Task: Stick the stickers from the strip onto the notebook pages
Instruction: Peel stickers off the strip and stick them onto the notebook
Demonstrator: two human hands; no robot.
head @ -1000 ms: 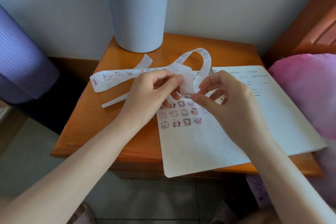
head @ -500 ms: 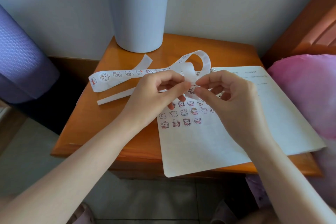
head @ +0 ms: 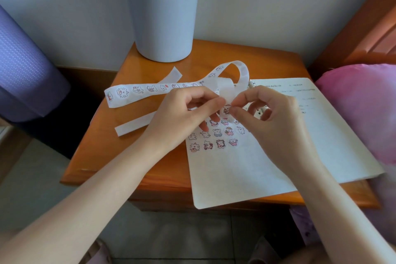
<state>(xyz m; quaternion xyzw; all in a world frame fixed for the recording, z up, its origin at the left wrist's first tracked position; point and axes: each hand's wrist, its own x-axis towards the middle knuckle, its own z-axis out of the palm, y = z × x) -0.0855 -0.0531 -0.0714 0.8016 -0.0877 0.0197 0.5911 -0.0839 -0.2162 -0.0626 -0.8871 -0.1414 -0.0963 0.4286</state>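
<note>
Head view. Centre of frame: the left hand (head: 184,113) pinches the folded end of the sticker strip (head: 137,92), whose printed length runs left across the wooden nightstand (head: 120,156) and loops behind the hands. The right hand (head: 270,118), thumb against forefinger, pinches a small sticker (head: 226,109) at that same end. Both hands are above the open notebook (head: 235,173), lower right, where rows of placed stickers (head: 214,139) lie. Upper centre: a grey bin (head: 162,17).
</note>
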